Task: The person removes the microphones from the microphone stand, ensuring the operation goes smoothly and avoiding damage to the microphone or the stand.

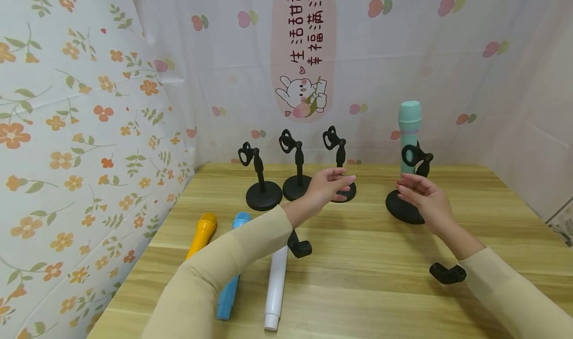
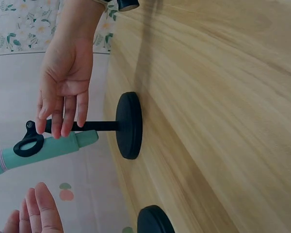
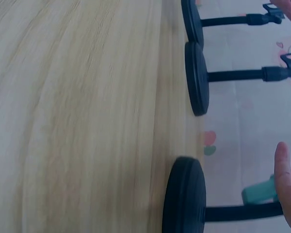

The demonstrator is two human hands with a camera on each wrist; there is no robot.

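A mint-green microphone (image 1: 409, 118) is held upright, head up, in the clip of a black desktop stand (image 1: 405, 211) at the right. My right hand (image 1: 425, 202) is beside this stand, its fingers loosely extended and overlapping the microphone's lower end in the head view. In the left wrist view, the microphone (image 2: 48, 149) passes through the clip ring close to the right fingertips. Over toward the middle, my left hand (image 1: 324, 187) hovers in front of another black stand (image 1: 340, 155), partly covering its base. Nothing shows in either hand.
Two more black stands (image 1: 261, 196) (image 1: 299, 184) with bare clips are at the back left. Orange (image 1: 205, 229), blue (image 1: 228, 296) and white (image 1: 275, 292) microphones lie on the wooden table (image 1: 358, 289), partly behind my left sleeve. A patterned cloth (image 1: 215, 80) hangs behind.
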